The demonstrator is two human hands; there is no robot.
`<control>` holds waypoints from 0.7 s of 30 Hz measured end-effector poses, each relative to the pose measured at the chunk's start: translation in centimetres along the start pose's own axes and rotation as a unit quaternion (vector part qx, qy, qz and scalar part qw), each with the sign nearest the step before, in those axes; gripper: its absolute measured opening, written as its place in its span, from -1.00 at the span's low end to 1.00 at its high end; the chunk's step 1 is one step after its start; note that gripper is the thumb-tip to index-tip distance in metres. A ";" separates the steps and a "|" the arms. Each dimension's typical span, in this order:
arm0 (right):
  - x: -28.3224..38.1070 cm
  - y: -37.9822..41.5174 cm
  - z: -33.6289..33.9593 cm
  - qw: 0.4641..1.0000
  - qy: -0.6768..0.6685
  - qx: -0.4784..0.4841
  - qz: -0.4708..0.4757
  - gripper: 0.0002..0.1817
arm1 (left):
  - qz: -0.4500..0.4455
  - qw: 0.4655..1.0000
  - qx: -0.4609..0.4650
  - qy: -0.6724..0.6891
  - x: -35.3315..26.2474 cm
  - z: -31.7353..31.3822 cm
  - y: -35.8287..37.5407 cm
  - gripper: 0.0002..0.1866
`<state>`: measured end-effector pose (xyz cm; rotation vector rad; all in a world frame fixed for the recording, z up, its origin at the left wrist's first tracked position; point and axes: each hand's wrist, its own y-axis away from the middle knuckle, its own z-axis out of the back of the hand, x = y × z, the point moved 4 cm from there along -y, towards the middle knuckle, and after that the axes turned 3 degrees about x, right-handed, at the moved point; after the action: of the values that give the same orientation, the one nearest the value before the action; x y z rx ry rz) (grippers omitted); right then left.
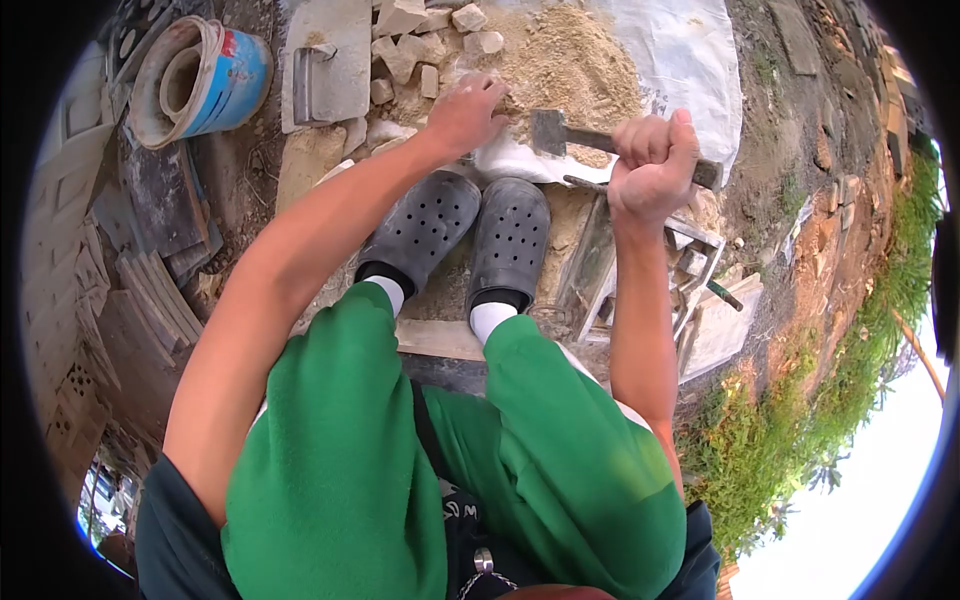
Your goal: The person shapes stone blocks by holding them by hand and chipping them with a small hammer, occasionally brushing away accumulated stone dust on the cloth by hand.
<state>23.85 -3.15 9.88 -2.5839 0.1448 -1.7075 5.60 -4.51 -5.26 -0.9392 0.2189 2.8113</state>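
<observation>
My right hand (655,165) is wrapped round the handle of a hammer (548,132). The hammer's dark metal head points left, toward my other hand, above the white sheet's near edge. My left hand (468,115) reaches down beside the sandy pile, its fingers curled downward. Whatever those fingers grip is hidden beneath them. Broken pale stone pieces (400,58) lie just beyond my left hand. A heap of tan grit (580,70) spreads past the hammer head, partly over a white sack sheet (690,50).
A blue and white bucket (235,85) stands at the upper left. Beside it lies a board with a metal handle (312,85). My grey clogs (510,235) are close below my hands. A metal-framed tray (690,265) with small items sits under my right forearm.
</observation>
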 end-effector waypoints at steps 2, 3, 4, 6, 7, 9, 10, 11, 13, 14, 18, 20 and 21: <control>1.3 -0.7 -1.7 1.000 0.010 -0.008 0.000 -0.47 | 0.032 0.998 0.053 -0.011 0.3 0.8 0.2 -0.69; 2.2 -0.9 -2.6 1.000 0.008 -0.002 -0.004 -0.47 | 0.054 0.992 0.110 -0.021 0.5 0.7 0.4 -0.66; 3.1 -1.1 -3.4 1.000 0.023 -0.003 0.009 -0.46 | 0.061 0.992 0.107 -0.020 0.7 0.8 0.6 -0.66; 4.7 -1.5 -4.9 0.998 0.049 -0.021 0.021 -0.45 | 0.079 0.989 0.115 -0.042 0.9 0.8 0.8 -0.57; 4.8 -1.7 -5.4 0.999 0.047 -0.018 0.018 -0.45 | 0.083 0.989 0.114 -0.042 0.8 0.8 1.0 -0.57; 4.7 -2.3 -6.2 0.998 0.050 0.018 0.045 -0.44 | 0.065 0.988 0.114 -0.076 0.3 1.0 1.2 -0.52; 3.9 -2.3 -6.5 0.993 0.091 0.019 0.074 -0.45 | 0.061 0.988 0.115 -0.079 0.3 0.9 1.3 -0.52; 2.2 -2.3 -6.4 0.991 0.113 0.021 0.073 -0.46 | 0.056 0.989 0.104 -0.093 0.2 0.7 1.4 -0.51; -3.2 -2.0 -4.8 0.983 0.174 0.023 0.049 -0.47 | 0.043 0.989 0.097 -0.105 -0.2 0.4 1.2 -0.50; -3.1 -2.0 -5.0 0.985 0.162 0.025 0.045 -0.47 | 0.070 0.989 0.095 -0.090 -0.2 0.3 1.1 -0.51; -2.6 -2.6 -5.5 0.992 0.126 0.020 0.019 -0.48 | 0.098 0.980 0.119 -0.126 -0.4 -0.2 -0.2 -0.57; -0.3 -2.8 -6.8 0.992 0.119 0.016 0.025 -0.49 | 0.133 0.980 0.130 -0.065 0.0 -1.1 -0.9 -0.61; 0.8 -3.1 -7.3 0.993 0.109 0.014 0.033 -0.50 | 0.168 0.976 0.136 -0.007 0.5 -1.6 -1.1 -0.65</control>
<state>17.59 -0.06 13.81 -2.3394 0.2073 -1.9474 6.35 -3.64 -6.89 -0.8893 0.8096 2.9732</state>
